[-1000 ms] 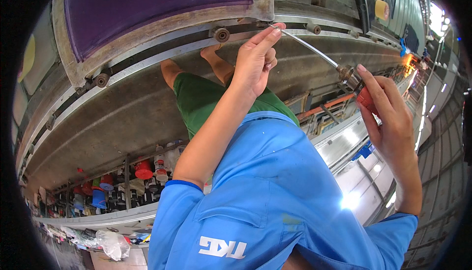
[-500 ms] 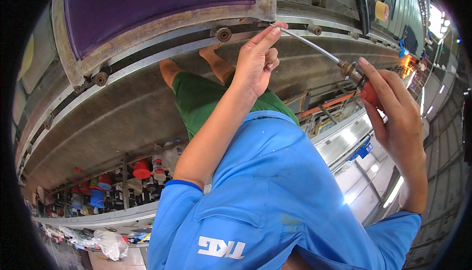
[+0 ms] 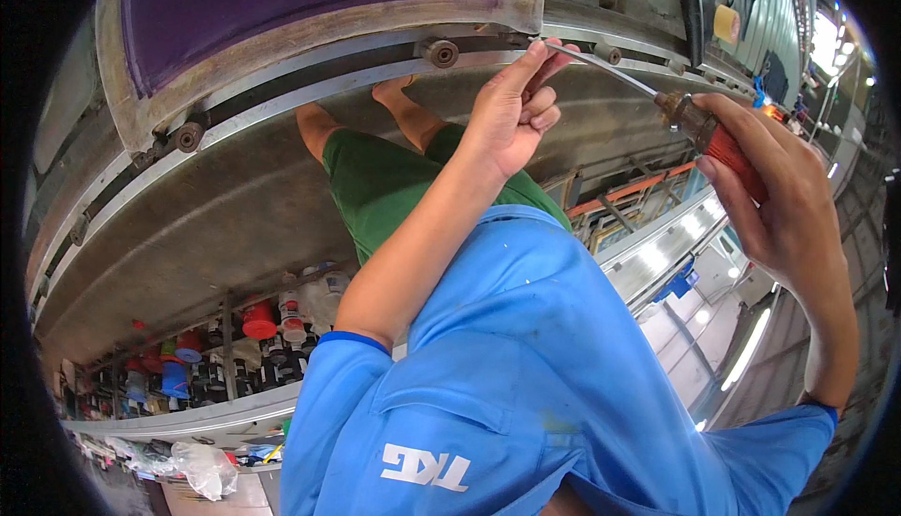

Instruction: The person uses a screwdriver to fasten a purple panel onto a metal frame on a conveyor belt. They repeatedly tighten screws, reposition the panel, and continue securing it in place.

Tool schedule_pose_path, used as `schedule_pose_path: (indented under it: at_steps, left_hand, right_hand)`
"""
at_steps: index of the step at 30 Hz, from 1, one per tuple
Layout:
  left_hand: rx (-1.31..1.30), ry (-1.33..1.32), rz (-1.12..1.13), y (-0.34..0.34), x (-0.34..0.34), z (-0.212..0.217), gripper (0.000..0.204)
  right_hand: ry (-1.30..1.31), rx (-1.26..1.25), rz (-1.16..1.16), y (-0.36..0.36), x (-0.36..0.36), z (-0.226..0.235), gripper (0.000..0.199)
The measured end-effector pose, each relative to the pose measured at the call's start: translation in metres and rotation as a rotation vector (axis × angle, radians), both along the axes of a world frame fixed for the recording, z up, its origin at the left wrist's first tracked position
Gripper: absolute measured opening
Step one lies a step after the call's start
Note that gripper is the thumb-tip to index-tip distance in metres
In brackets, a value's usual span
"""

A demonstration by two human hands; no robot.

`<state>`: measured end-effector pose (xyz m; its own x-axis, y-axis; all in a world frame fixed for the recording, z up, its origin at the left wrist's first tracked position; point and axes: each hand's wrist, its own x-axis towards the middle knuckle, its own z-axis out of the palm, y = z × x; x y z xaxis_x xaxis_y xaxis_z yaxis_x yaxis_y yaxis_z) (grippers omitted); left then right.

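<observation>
In my right hand point(image 3: 765, 178) is a screwdriver point(image 3: 709, 133) with a red and brown handle and a long metal shaft. Its shaft slants up and left toward the metal rail point(image 3: 375, 77). My left hand point(image 3: 516, 103) pinches at the shaft's tip end with thumb and forefinger, the other fingers curled. Whether a small screw sits at the tip is hidden by the fingers. Just beyond the fingertips is the corner of a worn frame point(image 3: 328, 46) with a dark purple panel point(image 3: 310, 0) stretched in it.
Round rollers or bolts, one of them a dark roller point(image 3: 441, 53), line the rail. A tape roll point(image 3: 725, 24) lies at the upper right. Behind me, red and blue containers point(image 3: 259, 321) stand on a shelf beside a clear plastic bag point(image 3: 205, 471).
The right hand has shifted right and wrapped further round the handle. My left hand has moved slightly right, still pinching at the tip end.
</observation>
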<state>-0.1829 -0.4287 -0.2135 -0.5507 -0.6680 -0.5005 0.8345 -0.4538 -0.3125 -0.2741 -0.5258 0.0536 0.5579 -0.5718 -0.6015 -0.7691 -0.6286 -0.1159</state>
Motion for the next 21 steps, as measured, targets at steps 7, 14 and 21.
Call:
schedule_pose_path:
  at_steps: [7, 14, 21]
  left_hand:
    - [-0.025, 0.108, 0.043, -0.007, -0.006, 0.016, 0.027]
    - [0.048, 0.070, 0.040, -0.011, -0.008, 0.020, 0.019]
    - [0.043, 0.117, 0.037, -0.007, -0.002, 0.020, 0.020]
  right_hand:
    - [0.188, 0.416, -1.303, -0.023, -0.002, 0.004, 0.031]
    - [0.022, 0.205, -0.657, 0.007, 0.009, 0.003, 0.044]
    - [0.160, 0.062, -0.123, 0.009, 0.002, 0.003, 0.047]
